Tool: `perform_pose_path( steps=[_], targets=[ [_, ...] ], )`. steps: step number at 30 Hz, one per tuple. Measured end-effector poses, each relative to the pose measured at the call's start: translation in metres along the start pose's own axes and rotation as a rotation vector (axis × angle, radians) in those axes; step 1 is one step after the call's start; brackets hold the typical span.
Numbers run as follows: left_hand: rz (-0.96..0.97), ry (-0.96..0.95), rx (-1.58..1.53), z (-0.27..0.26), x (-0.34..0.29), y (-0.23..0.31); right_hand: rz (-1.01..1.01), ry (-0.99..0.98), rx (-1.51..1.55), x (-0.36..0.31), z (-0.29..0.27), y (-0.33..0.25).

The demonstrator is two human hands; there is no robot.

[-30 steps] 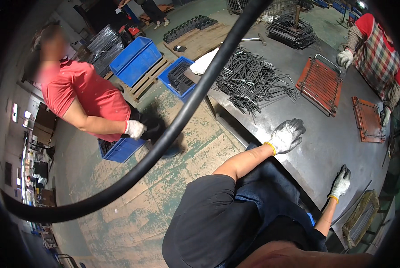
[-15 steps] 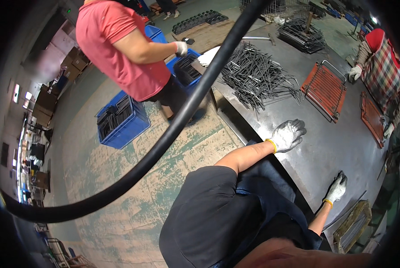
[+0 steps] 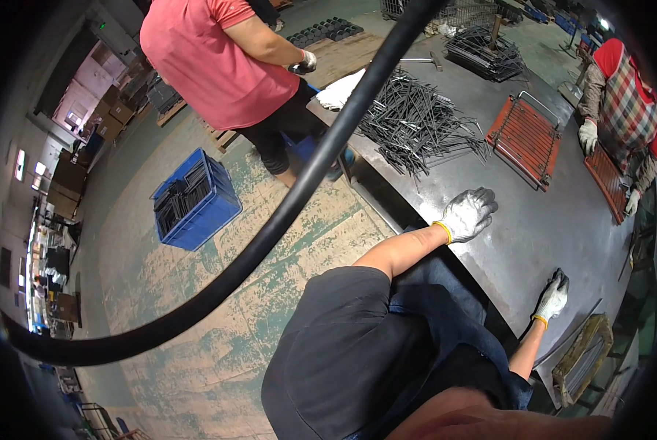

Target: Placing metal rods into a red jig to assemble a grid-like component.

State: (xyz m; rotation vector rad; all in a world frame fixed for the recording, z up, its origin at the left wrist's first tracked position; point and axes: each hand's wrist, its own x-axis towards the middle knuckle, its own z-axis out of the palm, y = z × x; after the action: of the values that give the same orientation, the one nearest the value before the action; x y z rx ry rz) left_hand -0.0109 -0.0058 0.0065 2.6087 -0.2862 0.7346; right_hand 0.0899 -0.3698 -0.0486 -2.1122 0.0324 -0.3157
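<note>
My left hand [image 3: 469, 215], in a white glove with dark grey fingers, lies on the bare steel table [image 3: 482, 253] near its left edge. Its fingers are stretched out, with nothing in them. My right hand [image 3: 553, 299], gloved the same way, rests on the table farther right, its fingers extended and seen partly from the side; no object shows in it. Beyond my left hand lies a loose pile of thin dark metal rods [image 3: 416, 121]. To the right of the pile is an orange-red slatted frame [image 3: 526, 143] with wire handles.
A co-worker in a checkered apron [image 3: 625, 95] has gloved hands at a second orange-red frame [image 3: 607, 180]. A person in a pink shirt [image 3: 196, 62] stands past the left edge, near a blue crate [image 3: 222, 202] of black parts. A black cable [image 3: 270, 235] crosses the view; a wooden-edged box [image 3: 581, 359] is lower right.
The person in pink has turned away and stepped, now hiding most of the blue crates beside the table. The co-worker's upper hand has moved down onto the second frame. My hands stay in place.
</note>
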Motion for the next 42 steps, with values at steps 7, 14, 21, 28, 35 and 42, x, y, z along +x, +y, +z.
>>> perform_pose_path(
  steps=[7,14,21,28,35,42],
  targets=[
    [-0.013,-0.003,0.000,0.000,-0.003,-0.003,-0.046,0.004,-0.005,0.005,0.003,0.014],
    [-0.021,-0.032,-0.020,-0.001,-0.003,0.000,-0.025,0.003,-0.100,0.001,-0.001,0.006],
    [-0.065,0.050,-0.226,-0.006,-0.002,-0.003,0.095,-0.066,0.000,0.007,0.000,-0.001],
    [-0.231,0.493,-0.147,-0.086,-0.015,-0.018,0.116,-0.090,0.163,0.012,0.008,0.018],
    [-0.461,1.287,-0.216,-0.309,0.017,-0.083,0.072,-0.004,0.252,0.001,0.012,0.014],
    [-0.440,0.720,-0.342,-0.212,0.052,-0.045,0.067,0.052,0.129,-0.015,-0.014,0.017]
  ],
)
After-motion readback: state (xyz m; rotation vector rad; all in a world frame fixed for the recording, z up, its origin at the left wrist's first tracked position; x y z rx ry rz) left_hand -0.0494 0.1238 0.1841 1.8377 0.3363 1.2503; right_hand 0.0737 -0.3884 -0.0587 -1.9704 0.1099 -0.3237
